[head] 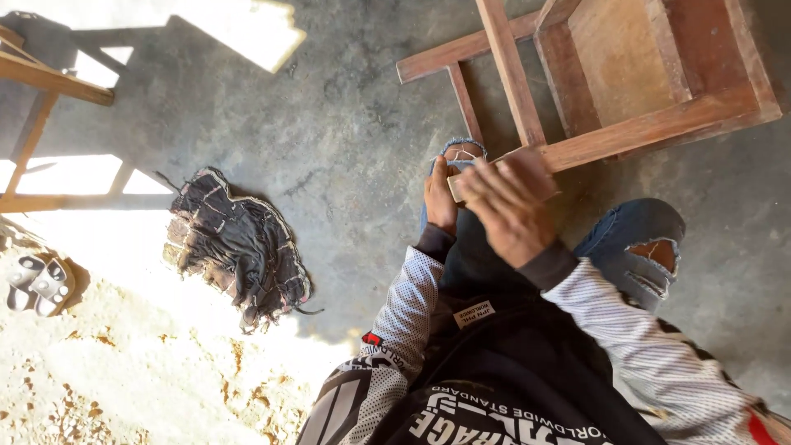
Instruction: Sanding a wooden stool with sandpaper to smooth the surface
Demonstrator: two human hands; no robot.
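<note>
Bare concrete floor (346,140) spreads under an overturned wooden chair (626,74), far right. Sanding looks underway: the right hand (511,216) presses flat over a small block (527,169) on the chair rail (651,125), while the left hand (439,202) grips the rail's end. Dark rag (239,243) lies left, sandals (39,284) beyond.

Wooden chair frame (626,91) cut off at top edge; right hand (511,210) motion-blurred.

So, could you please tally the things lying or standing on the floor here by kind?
Wooden furniture frames: 2, one under the hands, one at the left edge
Sandals: 2, a pair
Dark frayed cloth: 1
Total: 5
</note>
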